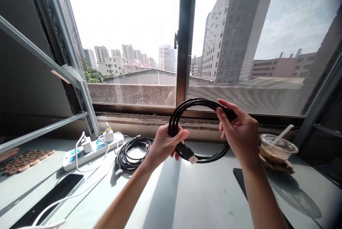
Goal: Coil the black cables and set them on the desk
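Note:
A coiled black cable [199, 100] is held up above the table between both hands. My left hand [168, 141] grips the left side of the loop, with its thumb lying across the strands. Just below that thumb, one plug with a pale metal end [192, 159] points down to the right; it looks like an HDMI plug. My right hand [239, 129] is closed on the upper right of the loop, thumb and fingers around a thicker black part, likely the other connector. A second coiled black cable [130, 154] lies on the table, left of my left hand.
A white power strip [93, 152] with chargers and white cords stands at left, near a phone [50, 200]. A lidded drink cup [278, 147] with a straw sits at right, by another dark flat device [240, 179]. Behind is a window [184, 61]; a metal frame [74, 51] rises at left.

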`<state>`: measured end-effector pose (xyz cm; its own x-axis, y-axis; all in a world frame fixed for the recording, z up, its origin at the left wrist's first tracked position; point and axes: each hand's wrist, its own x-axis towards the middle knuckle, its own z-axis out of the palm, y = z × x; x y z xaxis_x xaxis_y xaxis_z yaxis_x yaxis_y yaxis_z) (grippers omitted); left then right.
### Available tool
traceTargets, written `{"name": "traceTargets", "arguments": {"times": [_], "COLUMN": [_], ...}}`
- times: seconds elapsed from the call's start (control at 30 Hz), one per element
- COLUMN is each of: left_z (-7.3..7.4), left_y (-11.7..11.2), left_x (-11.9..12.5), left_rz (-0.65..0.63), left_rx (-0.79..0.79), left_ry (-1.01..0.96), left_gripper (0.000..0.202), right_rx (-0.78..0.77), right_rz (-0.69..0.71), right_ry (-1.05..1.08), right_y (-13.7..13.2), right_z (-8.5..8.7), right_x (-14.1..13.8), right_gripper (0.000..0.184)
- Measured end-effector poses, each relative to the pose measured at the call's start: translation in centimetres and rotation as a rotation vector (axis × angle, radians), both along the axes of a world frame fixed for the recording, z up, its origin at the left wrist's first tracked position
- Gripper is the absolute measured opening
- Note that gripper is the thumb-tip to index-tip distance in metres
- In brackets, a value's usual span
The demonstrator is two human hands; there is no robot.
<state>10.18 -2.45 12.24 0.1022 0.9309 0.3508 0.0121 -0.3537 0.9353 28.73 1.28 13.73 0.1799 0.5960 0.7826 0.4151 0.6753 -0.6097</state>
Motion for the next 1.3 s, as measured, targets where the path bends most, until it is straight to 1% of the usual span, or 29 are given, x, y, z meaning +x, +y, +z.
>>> {"name": "traceTargets", "arguments": {"times": [0.07, 0.13, 0.23, 0.33, 0.4, 0.47, 0.57, 0.63, 0.7, 0.77, 0.83, 0.9, 0.93, 1.0, 1.07, 1.17, 1.3], "left_z": [-0.1, -0.1, 0.0, 0.1, 0.0, -0.2, -0.7, -1.4, -2.6, -4.2, -5.9, -7.5, -8.2, -9.3, -10.0, -10.8, -11.2], "left_y": [0.2, 0.2, 0.1, 0.2, 0.4, 0.6, 1.3, 2.2, 3.6, 5.2, 6.9, 8.1, 8.5, 8.9, 8.9, 8.8, 8.7], "left_x": [-0.4, -0.4, 0.2, 0.8, 0.8, 0.5, 0.1, -0.3, -0.7, -1.6, -2.7, -3.9, -4.4, -5.0, -5.1, -4.8, -4.2], "left_rz": [-0.042, -0.053, -0.04, -0.001, 0.0, -0.045, -0.148, -0.193, -0.2, -0.129, 0.015, 0.112, 0.143, 0.192, 0.248, 0.33, 0.408], "left_rx": [-0.015, -0.032, -0.101, -0.191, -0.237, -0.271, -0.311, -0.348, -0.369, -0.38, -0.412, -0.451, -0.47, -0.502, -0.521, -0.506, -0.429], "left_ry": [0.015, -0.004, -0.071, -0.088, -0.024, 0.107, 0.297, 0.362, 0.414, 0.522, 0.684, 0.793, 0.836, 0.917, 1.004, 1.112, 1.195], "left_gripper": [0.052, 0.059, 0.068, 0.069, 0.066, 0.059, 0.046, 0.043, 0.044, 0.047, 0.045, 0.037, 0.032, 0.023, 0.019, 0.022, 0.03], "right_rx": [-0.067, -0.071, 0.018, 0.103, 0.112, 0.096, -0.003, -0.135, -0.311, -0.489, -0.622, -0.702, -0.735, -0.793, -0.83, -0.842, -0.866], "right_rz": [0.015, -0.008, -0.057, -0.069, -0.074, -0.069, 0.027, 0.117, 0.149, 0.172, 0.251, 0.345, 0.362, 0.369, 0.342, 0.258, 0.17], "right_ry": [-0.016, -0.044, -0.098, -0.128, -0.135, -0.137, -0.135, -0.138, -0.16, -0.211, -0.309, -0.438, -0.482, -0.553, -0.617, -0.709, -0.799], "right_y": [0.2, 0.4, 0.6, 0.6, 0.7, 1.3, 3.0, 4.6, 6.2, 7.6, 8.8, 9.7, 10.0, 10.6, 10.9, 11.2, 11.6], "right_z": [0.0, -0.1, -0.3, -0.2, -0.3, -0.5, -1.4, -2.5, -3.9, -5.6, -7.7, -10.0, -11.2, -13.2, -14.7, -15.7, -15.7], "right_x": [0.0, -0.1, -0.4, -0.7, -0.6, -0.2, 0.8, 1.4, 1.5, 1.1, 0.2, -1.0, -1.6, -2.7, -3.4, -3.6, -2.9], "right_gripper": [0.042, 0.04, 0.034, 0.029, 0.027, 0.028, 0.032, 0.039, 0.046, 0.046, 0.044, 0.052, 0.057, 0.066, 0.068, 0.061, 0.054]}}
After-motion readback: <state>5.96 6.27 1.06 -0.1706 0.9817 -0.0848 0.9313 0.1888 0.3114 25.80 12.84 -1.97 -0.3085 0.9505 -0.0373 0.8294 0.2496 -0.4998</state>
